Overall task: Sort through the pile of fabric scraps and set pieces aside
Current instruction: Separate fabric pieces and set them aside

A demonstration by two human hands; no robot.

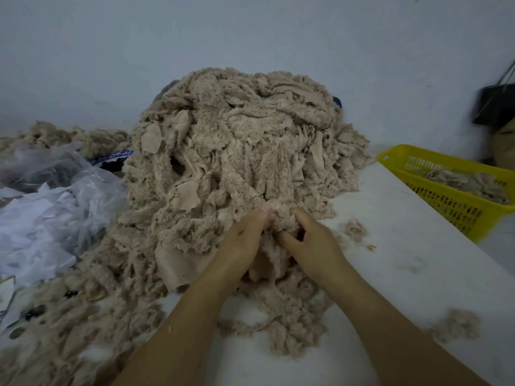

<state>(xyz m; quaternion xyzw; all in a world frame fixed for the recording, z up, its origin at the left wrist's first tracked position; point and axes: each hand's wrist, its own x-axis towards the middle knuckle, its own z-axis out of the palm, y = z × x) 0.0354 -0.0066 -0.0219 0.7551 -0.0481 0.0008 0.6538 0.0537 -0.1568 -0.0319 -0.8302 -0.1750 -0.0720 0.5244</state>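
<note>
- My left grip (245,238) and right grip (315,242) sit side by side at the near foot of the pile (237,140). The fingers of both are curled into one fleecy scrap (278,221), pinching it.
- I judge it best to tease this piece free with short pulls, one side pinning the heap so the tangle doesn't slide towards me.
- The pile stands mid-tabletop (404,246), back against the wall. It is beige curly fleece mixed with smooth flat pieces, ragged at the edges and snarled together.
- The yellow basket (446,203) to my right already holds a few scraps, so it is probably where sorted pieces go.
</note>
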